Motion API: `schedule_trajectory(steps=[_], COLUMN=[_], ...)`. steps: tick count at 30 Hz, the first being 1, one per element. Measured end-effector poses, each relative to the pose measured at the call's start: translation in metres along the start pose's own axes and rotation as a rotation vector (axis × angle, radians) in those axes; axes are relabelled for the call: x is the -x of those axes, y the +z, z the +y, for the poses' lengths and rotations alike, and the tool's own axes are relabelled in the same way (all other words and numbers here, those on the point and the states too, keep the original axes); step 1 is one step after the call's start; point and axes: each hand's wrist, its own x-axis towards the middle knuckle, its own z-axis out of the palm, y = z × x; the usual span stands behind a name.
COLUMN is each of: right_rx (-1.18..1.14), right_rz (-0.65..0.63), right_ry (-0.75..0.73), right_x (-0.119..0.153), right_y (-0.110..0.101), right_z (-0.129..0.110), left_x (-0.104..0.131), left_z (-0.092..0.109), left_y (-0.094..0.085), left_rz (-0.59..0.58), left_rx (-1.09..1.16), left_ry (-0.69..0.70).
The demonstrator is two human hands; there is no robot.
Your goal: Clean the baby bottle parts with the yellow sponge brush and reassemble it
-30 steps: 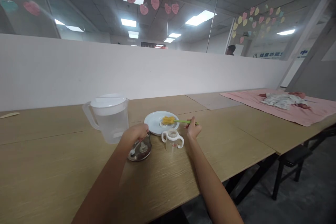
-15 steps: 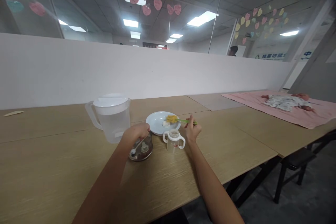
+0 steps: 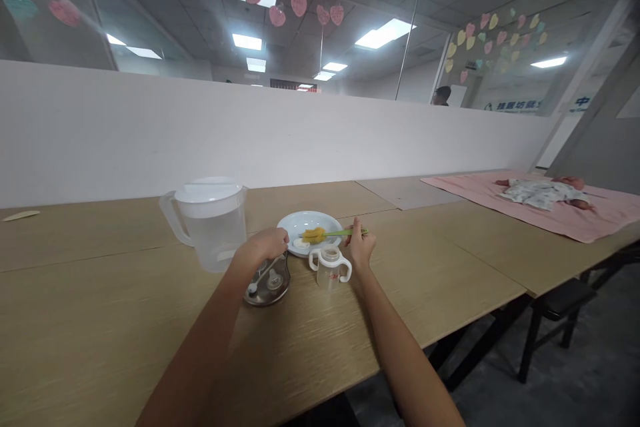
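My right hand (image 3: 361,247) is closed round the green handle of a brush with a yellow sponge head (image 3: 314,235). The sponge head rests in a shallow white plate (image 3: 305,219), against a small white ring (image 3: 301,243). At the plate's left rim, my left hand (image 3: 265,245) is curled closed, apparently gripping that rim; its thumb is hidden. Below this hand sits a metal tray (image 3: 265,297) holding a clear bottle nipple (image 3: 275,279) and a thin white-tipped stick (image 3: 253,287). Between my forearms stands an uncapped baby bottle (image 3: 330,270) with two white handles.
A clear lidded water pitcher (image 3: 215,230) stands left of the plate. On the far right, a baby doll (image 3: 537,193) lies on a pink cloth (image 3: 465,192). A low white wall (image 3: 300,140) with glass above borders the table (image 3: 150,340). A dark stool (image 3: 555,307) stands below right.
The brush head has moved left across the plate, and the white ring has shifted left with it. My right hand has moved slightly left; my left hand stays by the rim.
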Motion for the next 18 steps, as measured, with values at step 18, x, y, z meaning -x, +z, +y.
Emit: schedule_trajectory(steps=[18], right_rx=[-0.344], right_rz=[-0.03], right_ry=[0.402], right_x=[-0.015], right_y=[0.001], right_z=[0.017], left_x=[-0.008], left_z=[0.028], left_y=[0.025], left_rz=[0.206], left_rx=[-0.114], left_ry=[0.129])
